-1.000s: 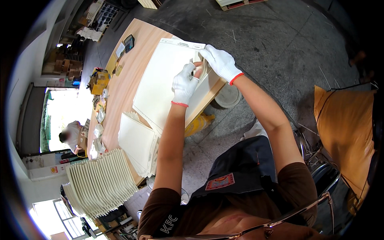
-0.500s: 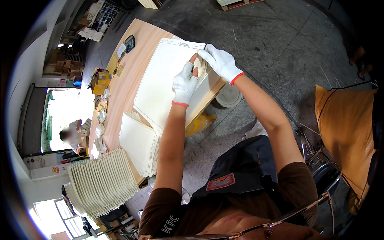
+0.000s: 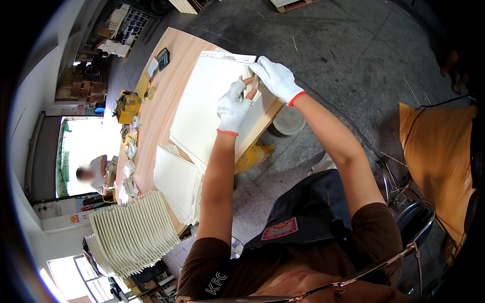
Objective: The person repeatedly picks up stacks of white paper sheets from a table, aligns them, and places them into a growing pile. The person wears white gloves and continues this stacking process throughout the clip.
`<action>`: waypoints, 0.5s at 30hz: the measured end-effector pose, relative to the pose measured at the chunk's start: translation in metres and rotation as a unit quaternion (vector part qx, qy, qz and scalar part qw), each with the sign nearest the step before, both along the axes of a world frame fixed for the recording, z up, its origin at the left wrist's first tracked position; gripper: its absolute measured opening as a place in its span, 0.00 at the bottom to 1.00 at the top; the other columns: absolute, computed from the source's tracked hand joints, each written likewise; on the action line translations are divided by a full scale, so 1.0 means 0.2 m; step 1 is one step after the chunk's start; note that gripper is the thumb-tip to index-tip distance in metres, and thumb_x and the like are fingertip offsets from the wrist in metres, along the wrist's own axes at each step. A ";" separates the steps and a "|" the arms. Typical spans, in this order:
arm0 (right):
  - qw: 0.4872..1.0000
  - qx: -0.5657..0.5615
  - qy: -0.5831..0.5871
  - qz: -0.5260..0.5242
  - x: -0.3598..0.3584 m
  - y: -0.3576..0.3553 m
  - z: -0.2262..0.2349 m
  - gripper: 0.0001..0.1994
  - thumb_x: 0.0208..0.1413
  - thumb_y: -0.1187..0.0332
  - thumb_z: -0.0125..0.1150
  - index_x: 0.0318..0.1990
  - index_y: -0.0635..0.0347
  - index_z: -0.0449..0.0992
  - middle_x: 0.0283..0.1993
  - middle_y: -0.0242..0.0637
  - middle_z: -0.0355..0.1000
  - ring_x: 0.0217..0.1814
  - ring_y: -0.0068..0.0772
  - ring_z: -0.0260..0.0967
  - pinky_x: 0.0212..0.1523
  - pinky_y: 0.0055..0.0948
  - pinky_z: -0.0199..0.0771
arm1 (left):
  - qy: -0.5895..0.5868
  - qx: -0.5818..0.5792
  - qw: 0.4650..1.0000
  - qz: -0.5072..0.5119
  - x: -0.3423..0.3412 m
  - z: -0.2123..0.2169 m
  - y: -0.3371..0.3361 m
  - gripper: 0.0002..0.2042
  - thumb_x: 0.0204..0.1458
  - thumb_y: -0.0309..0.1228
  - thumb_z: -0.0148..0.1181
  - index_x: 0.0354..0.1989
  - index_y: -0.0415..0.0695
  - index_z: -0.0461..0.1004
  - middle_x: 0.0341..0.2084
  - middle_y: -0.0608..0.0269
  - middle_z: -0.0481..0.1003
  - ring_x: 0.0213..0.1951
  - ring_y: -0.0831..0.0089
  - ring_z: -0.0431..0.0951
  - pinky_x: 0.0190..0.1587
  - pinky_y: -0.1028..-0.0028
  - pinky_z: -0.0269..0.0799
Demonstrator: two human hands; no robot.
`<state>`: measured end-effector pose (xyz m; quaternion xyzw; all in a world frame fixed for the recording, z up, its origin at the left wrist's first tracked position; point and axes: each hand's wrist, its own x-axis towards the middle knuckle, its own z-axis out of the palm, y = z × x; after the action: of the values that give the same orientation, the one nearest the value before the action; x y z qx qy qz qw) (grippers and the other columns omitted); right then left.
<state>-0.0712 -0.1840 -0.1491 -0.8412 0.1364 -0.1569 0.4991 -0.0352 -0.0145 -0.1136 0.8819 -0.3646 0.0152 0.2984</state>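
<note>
A stack of large white printed sheets (image 3: pixel 199 96) lies on a pale wood-topped table. Both my hands wear white knit gloves with red cuffs. At the sheets' far right corner, my right hand (image 3: pixel 275 78) pinches the lifted edges of several sheets. My left hand (image 3: pixel 234 107) rests over the stack's right side. Its bare thumb and forefinger stick out of the glove, apart from each other, touching the curled sheet edges. A smaller pile of white sheets (image 3: pixel 177 174) sits nearer, left of my left forearm.
The table (image 3: pixel 161 96) holds a calculator (image 3: pixel 162 59), a yellow box (image 3: pixel 128 107) and plastic bags. A tall ridged stack of cream pieces (image 3: pixel 134 230) stands at the near left. Beyond it, a person (image 3: pixel 96 174) works. An orange sack (image 3: pixel 437 161) is at right.
The sheet edges at the corner are lifted and curled more. My left thumb and forefinger have shifted slightly along the edges, while my right hand stays at the corner.
</note>
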 end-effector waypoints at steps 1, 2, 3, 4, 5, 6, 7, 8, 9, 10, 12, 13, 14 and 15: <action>1.000 0.001 -0.003 0.000 0.00 0.00 -0.01 0.23 0.64 0.42 0.41 0.41 0.53 0.69 0.34 0.48 0.75 0.41 0.55 0.73 0.41 0.47 0.69 | -0.005 -0.010 1.000 -0.005 0.00 -0.01 0.01 0.17 0.52 0.31 0.65 0.52 0.52 0.77 0.39 0.55 0.79 0.41 0.66 0.79 0.47 0.71 0.73; 1.000 0.001 -0.006 -0.001 0.00 0.00 -0.01 0.23 0.64 0.42 0.41 0.41 0.53 0.69 0.34 0.48 0.75 0.40 0.55 0.73 0.41 0.47 0.69 | -0.010 -0.022 1.000 -0.010 0.01 -0.01 0.01 0.17 0.52 0.31 0.64 0.52 0.52 0.77 0.39 0.55 0.79 0.40 0.66 0.79 0.47 0.71 0.73; 1.000 0.002 -0.006 -0.002 0.00 0.00 -0.02 0.23 0.64 0.42 0.41 0.41 0.53 0.69 0.35 0.48 0.75 0.41 0.55 0.73 0.41 0.47 0.69 | -0.012 -0.017 1.000 -0.009 0.01 -0.01 0.01 0.17 0.52 0.31 0.64 0.52 0.52 0.77 0.39 0.56 0.79 0.40 0.66 0.79 0.47 0.71 0.73; 1.000 0.004 -0.006 -0.003 0.01 0.00 -0.02 0.23 0.64 0.42 0.41 0.41 0.53 0.69 0.35 0.48 0.75 0.41 0.55 0.73 0.41 0.47 0.69 | -0.015 -0.012 1.000 -0.008 0.01 -0.01 0.00 0.17 0.52 0.31 0.64 0.52 0.52 0.78 0.38 0.56 0.79 0.40 0.65 0.79 0.46 0.71 0.73; 1.000 0.005 -0.006 -0.004 0.00 0.00 -0.02 0.23 0.64 0.42 0.41 0.41 0.53 0.69 0.35 0.49 0.75 0.41 0.55 0.73 0.41 0.47 0.69 | -0.018 -0.008 1.000 -0.008 0.01 -0.01 0.00 0.17 0.52 0.31 0.64 0.52 0.53 0.78 0.38 0.56 0.79 0.39 0.65 0.79 0.46 0.72 0.73; 1.000 -0.005 0.006 0.002 0.00 -0.01 -0.01 0.22 0.65 0.43 0.41 0.43 0.53 0.68 0.36 0.49 0.76 0.42 0.55 0.74 0.41 0.48 0.70 | -0.020 -0.001 1.000 -0.008 0.01 -0.01 0.00 0.17 0.51 0.31 0.64 0.52 0.55 0.77 0.40 0.57 0.78 0.38 0.64 0.79 0.44 0.71 0.74; 1.000 -0.015 0.018 0.007 0.00 -0.01 0.00 0.21 0.65 0.45 0.40 0.45 0.53 0.68 0.37 0.49 0.76 0.42 0.55 0.74 0.41 0.49 0.71 | -0.023 0.006 1.000 -0.008 0.01 -0.01 -0.01 0.18 0.51 0.31 0.64 0.52 0.57 0.77 0.42 0.59 0.77 0.37 0.62 0.79 0.42 0.70 0.75; 0.999 -0.025 0.030 0.013 -0.01 -0.02 0.01 0.21 0.65 0.46 0.40 0.47 0.52 0.68 0.38 0.49 0.76 0.42 0.55 0.74 0.41 0.49 0.72 | -0.025 0.014 1.000 -0.007 0.01 -0.01 0.00 0.19 0.50 0.31 0.64 0.52 0.59 0.77 0.44 0.60 0.76 0.36 0.61 0.79 0.40 0.69 0.75; 0.994 -0.104 -0.024 0.013 -0.02 -0.04 -0.01 0.19 0.65 0.47 0.40 0.48 0.51 0.68 0.39 0.47 0.76 0.43 0.54 0.74 0.41 0.49 0.72 | -0.063 0.027 0.998 -0.016 0.01 -0.02 -0.01 0.20 0.49 0.31 0.64 0.53 0.59 0.76 0.45 0.60 0.76 0.37 0.61 0.79 0.40 0.68 0.76; 0.980 -0.181 -0.078 0.012 -0.03 -0.07 -0.05 0.18 0.65 0.49 0.40 0.49 0.50 0.68 0.40 0.45 0.75 0.43 0.53 0.74 0.41 0.48 0.72 | -0.101 0.040 0.994 -0.026 0.00 -0.03 -0.01 0.21 0.48 0.31 0.63 0.53 0.59 0.76 0.46 0.60 0.76 0.37 0.61 0.79 0.41 0.67 0.76; 0.966 -0.230 -0.118 -0.006 -0.07 -0.14 -0.02 0.14 0.65 0.53 0.40 0.50 0.44 0.69 0.44 0.38 0.73 0.45 0.48 0.73 0.40 0.47 0.73 | -0.158 0.052 0.986 -0.028 -0.02 -0.04 0.00 0.22 0.46 0.30 0.63 0.54 0.59 0.76 0.47 0.60 0.75 0.39 0.61 0.78 0.42 0.66 0.77; 0.994 -0.087 -0.050 -0.042 -0.09 -0.15 0.04 0.21 0.63 0.45 0.45 0.41 0.53 0.72 0.37 0.42 0.76 0.41 0.49 0.74 0.40 0.46 0.70 | -0.177 0.051 0.983 -0.024 -0.03 -0.04 0.01 0.23 0.45 0.29 0.62 0.54 0.58 0.76 0.48 0.60 0.75 0.40 0.60 0.79 0.43 0.66 0.77; 0.994 -0.105 0.013 -0.020 -0.09 -0.18 0.03 0.21 0.62 0.44 0.45 0.40 0.53 0.72 0.37 0.42 0.76 0.41 0.49 0.75 0.40 0.46 0.70 | -0.199 0.052 0.978 -0.025 -0.05 -0.02 -0.01 0.24 0.44 0.29 0.62 0.54 0.58 0.75 0.48 0.60 0.75 0.41 0.60 0.79 0.45 0.66 0.77; 0.989 -0.123 0.076 0.001 -0.08 -0.20 0.02 0.22 0.62 0.44 0.45 0.38 0.53 0.73 0.37 0.43 0.76 0.41 0.48 0.75 0.40 0.46 0.70 | -0.202 0.047 0.978 -0.022 -0.05 -0.03 -0.01 0.24 0.44 0.29 0.62 0.54 0.58 0.76 0.48 0.61 0.75 0.42 0.61 0.78 0.44 0.66 0.77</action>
<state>-0.0881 -0.2230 -0.1450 -0.9060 0.1526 -0.1076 0.3800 -0.0449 -0.0161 -0.1188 0.8655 -0.4372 0.1689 0.1767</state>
